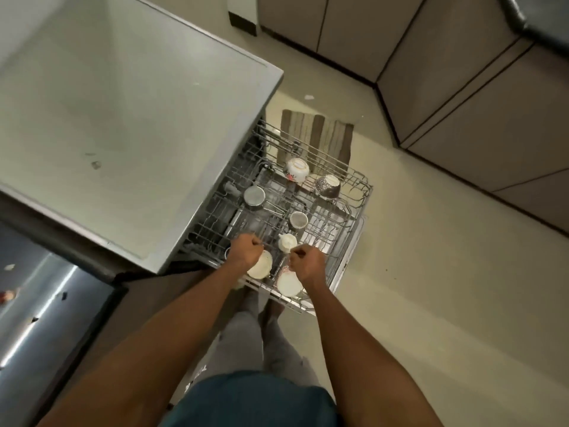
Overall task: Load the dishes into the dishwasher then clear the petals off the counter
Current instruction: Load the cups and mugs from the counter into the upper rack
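Note:
The dishwasher rack (354, 208) is pulled out over the floor beside the grey counter (123, 103). It holds an upturned floral bowl (296, 170), a dark patterned bowl (328, 186), a steel cup (254, 197), a small grey cup (298, 220), a small white cup (288, 241) and two white bowls (261, 266) (288, 285) at the near end. My left hand (244, 251) and my right hand (308, 260) both have curled fingers gripping the rack's wires near its front. A few petals (8, 295) lie on the shiny steel surface (46, 303) at lower left.
A striped mat (317, 137) lies on the beige floor beyond the rack. Grey cabinets (462, 103) run along the right and far side. A small white scrap (308, 97) lies on the floor. My legs stand just behind the rack's near end.

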{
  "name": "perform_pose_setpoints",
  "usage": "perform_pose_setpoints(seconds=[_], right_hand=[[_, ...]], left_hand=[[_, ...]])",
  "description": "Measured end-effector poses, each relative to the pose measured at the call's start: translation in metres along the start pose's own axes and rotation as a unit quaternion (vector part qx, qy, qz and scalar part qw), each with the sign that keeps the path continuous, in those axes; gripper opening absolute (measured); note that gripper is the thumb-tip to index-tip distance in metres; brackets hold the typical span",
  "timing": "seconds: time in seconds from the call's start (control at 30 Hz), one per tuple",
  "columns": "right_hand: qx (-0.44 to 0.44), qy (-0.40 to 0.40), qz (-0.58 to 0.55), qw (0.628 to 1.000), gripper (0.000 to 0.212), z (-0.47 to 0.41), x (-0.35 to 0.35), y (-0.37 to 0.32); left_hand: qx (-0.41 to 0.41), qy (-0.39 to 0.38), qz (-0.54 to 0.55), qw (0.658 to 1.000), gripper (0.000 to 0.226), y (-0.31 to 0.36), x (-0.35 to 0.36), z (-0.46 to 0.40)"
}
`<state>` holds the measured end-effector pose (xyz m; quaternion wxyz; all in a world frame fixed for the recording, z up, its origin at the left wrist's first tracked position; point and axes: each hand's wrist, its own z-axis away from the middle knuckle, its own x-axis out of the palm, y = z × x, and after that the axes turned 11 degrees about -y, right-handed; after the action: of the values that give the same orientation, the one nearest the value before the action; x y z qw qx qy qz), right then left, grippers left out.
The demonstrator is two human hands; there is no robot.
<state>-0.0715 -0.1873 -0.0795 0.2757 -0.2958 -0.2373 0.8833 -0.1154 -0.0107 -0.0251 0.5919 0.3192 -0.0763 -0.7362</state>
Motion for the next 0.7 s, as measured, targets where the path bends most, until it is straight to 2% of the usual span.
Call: perform_pose_setpoints(seconds=[0.07, 0.2, 0.43, 0.57, 0.7], right_hand=[[-0.012, -0.011, 0.014, 1.000, 0.011, 0.010, 0.003, 0.009], [-0.033, -0.042, 0.064, 0.997, 0.014, 0.034, 0.004, 0.002], [-0.125, -0.091, 0.163, 0.974, 0.022, 0.091, 0.030, -0.097], [-0.200, -0.103, 0.261, 0.939, 0.034, 0.111, 0.066, -0.139], [-0.257, -0.119, 0.313, 0.906, 0.047, 0.138, 0.109, -0.161]], left_hand=[[0.016, 0.014, 0.002, 1.000, 0.015, -0.007, -0.006, 0.023], [0.027, 0.051, 0.001, 0.998, 0.019, -0.027, -0.023, 0.065], [0.039, 0.127, -0.007, 0.991, 0.019, -0.079, -0.071, 0.133], [0.041, 0.188, 0.024, 0.981, 0.018, -0.114, -0.097, 0.176], [0.034, 0.237, 0.050, 0.970, 0.019, -0.155, -0.117, 0.226]])
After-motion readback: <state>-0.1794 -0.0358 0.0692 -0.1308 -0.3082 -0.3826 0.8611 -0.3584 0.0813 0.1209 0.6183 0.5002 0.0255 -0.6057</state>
